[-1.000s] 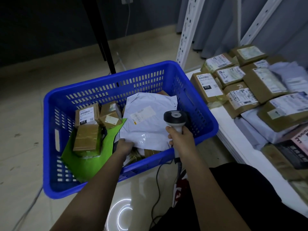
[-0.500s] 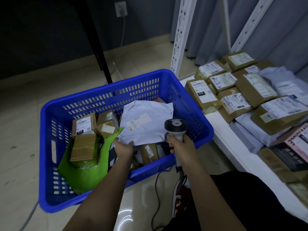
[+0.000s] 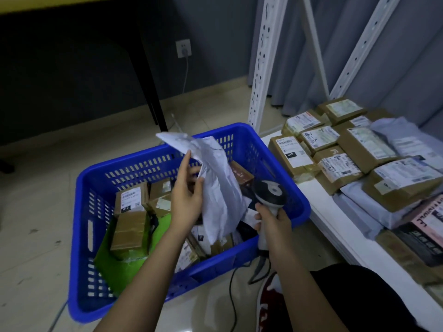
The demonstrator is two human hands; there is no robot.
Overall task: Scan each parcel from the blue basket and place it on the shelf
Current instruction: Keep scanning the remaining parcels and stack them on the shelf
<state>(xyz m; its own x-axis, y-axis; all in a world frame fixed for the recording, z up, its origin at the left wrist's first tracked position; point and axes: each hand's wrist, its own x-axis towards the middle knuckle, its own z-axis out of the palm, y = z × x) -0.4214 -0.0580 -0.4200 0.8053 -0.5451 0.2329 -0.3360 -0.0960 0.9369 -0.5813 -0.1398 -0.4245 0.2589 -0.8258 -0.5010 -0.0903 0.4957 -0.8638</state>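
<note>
White poly mailer (image 3: 217, 188): crumpled, upright at frame centre above blue basket (image 3: 82, 236), pinched by left hand (image 3: 185, 200). Right hand (image 3: 273, 220) grips barcode scanner (image 3: 269, 190).

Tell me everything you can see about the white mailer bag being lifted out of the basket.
The white mailer bag is a soft, crumpled plastic pouch, hanging roughly upright over the blue basket. The left hand holds its left edge, thumb in front. Its top corner flops leftward. No label shows on this side. The scanner is close on its right, in the right hand.

The white mailer (image 3: 217, 188) hides its label side; shelf parcels (image 3: 407, 183) run off right
</note>
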